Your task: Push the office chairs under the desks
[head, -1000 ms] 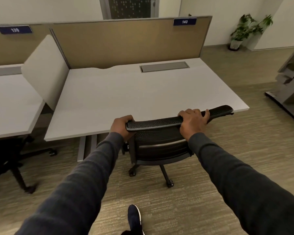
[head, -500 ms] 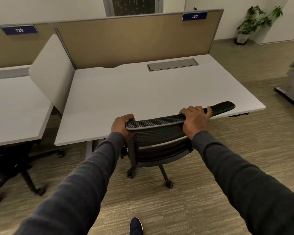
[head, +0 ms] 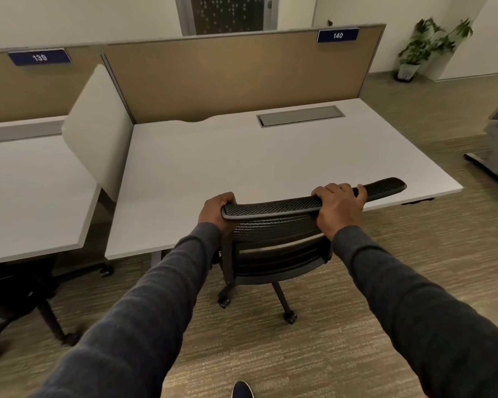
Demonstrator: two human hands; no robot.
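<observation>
Already both hands are closed over the top rail of the office chair [head: 273,248]: the left hand [head: 214,209] wraps the rail's left end, fingers curled over the far side, and the right hand [head: 338,202] grips further along, short of the right tip, with the fingers [head: 332,189] draped across the mesh and the thumb side toward the person; both sleeves reach forward nearly straight, which reads as a push in progress.

The chair is black, with a perforated mesh back curving to a broad top rail, a dark frame beneath it and a star base on castors; two castors [head: 289,317] show on the carpet [head: 357,326] behind the backrest. Its back stands at the front edge of the desk [head: 242,168] marked 140, roughly centred between the desk's left leg and its right corner; the seat is hidden by the backrest and desktop, so I judge it is largely under the desk, though how far I cannot tell; a last short shove may remain.

To the left, under the desk marked 139 [head: 26,182], a second dark chair [head: 21,297] sits in shadow, its base and castors jutting out past the desk edge; whether it is fully tucked I cannot say; other desks are out of view, so more chairs may be left.
</observation>
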